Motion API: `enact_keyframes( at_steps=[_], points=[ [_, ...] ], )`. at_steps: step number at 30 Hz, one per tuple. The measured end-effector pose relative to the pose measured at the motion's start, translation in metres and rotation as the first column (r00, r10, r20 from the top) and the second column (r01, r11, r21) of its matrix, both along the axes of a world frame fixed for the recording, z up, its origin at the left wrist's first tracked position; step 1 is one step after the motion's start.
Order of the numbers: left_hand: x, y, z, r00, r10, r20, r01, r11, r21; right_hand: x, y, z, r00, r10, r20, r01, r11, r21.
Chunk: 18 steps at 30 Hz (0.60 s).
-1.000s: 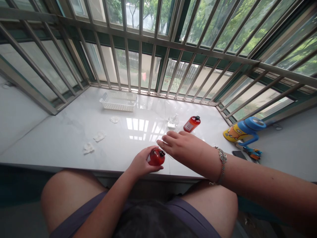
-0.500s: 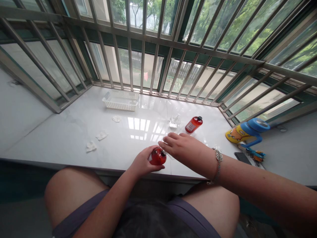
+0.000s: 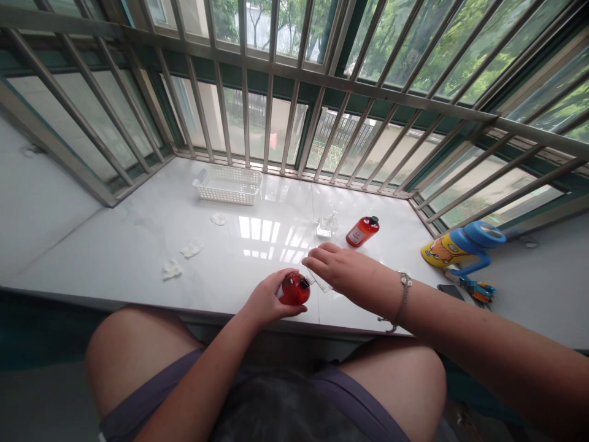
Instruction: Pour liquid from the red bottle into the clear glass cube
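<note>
My left hand (image 3: pixel 267 301) is wrapped round a round red bottle (image 3: pixel 294 290) that stands on the white sill (image 3: pixel 138 245) near its front edge. The bottle's dark neck points up and to the right. My right hand (image 3: pixel 343 270), with a bracelet on the wrist, hovers palm down just right of the neck. Its fingers are pressed together over a small clear object (image 3: pixel 319 283) that I cannot name. A second red bottle (image 3: pixel 363 231) with a black cap lies further back, beside a small clear item (image 3: pixel 326 226).
A white plastic basket (image 3: pixel 229 184) sits at the back by the window bars. Three crumpled white pads (image 3: pixel 172 269) lie on the left of the sill. At the right stand a blue and yellow flask (image 3: pixel 460 244), a phone (image 3: pixel 451 291) and a small tool (image 3: pixel 478 287).
My right hand has drawn back slightly to the right of the bottle's neck. My left hand keeps hold of the red bottle in the same spot.
</note>
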<state>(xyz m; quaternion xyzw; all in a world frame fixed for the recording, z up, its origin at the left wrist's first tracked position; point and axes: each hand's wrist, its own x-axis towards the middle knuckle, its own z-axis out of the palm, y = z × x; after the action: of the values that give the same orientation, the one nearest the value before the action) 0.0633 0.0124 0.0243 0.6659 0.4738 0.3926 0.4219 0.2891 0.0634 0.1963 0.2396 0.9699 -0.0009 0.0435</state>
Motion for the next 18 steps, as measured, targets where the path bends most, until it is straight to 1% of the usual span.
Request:
enact_keyframes(
  at_steps=[2,5,8,12,15,18],
  points=[
    [0.000,0.000,0.001,1.000,-0.004,0.007,0.004,1.000,0.003,0.008,0.004,-0.005,0.999,-0.005,-0.044,0.004,1.000,-0.028],
    [0.000,-0.001,0.002,1.000,-0.011,0.019,0.011,1.000,0.003,0.019,0.007,-0.015,0.993,-0.046,-0.106,0.037,0.996,-0.083],
    [0.000,-0.001,0.000,1.000,-0.020,0.019,0.020,1.000,0.016,0.029,0.004,-0.028,0.976,-0.121,-0.180,0.097,0.986,-0.132],
    [-0.001,-0.001,-0.001,1.000,-0.009,0.014,0.008,1.000,0.023,0.042,-0.007,-0.052,0.928,-0.238,-0.285,0.189,0.964,-0.189],
    [-0.002,-0.001,-0.001,0.999,-0.002,0.034,0.001,1.000,0.008,0.054,-0.017,-0.074,0.879,-0.343,-0.332,0.264,0.929,-0.259],
    [-0.002,-0.001,0.001,0.999,-0.006,0.046,0.006,1.000,-0.001,0.066,-0.028,-0.098,0.794,-0.471,-0.384,0.344,0.870,-0.353]
  ],
)
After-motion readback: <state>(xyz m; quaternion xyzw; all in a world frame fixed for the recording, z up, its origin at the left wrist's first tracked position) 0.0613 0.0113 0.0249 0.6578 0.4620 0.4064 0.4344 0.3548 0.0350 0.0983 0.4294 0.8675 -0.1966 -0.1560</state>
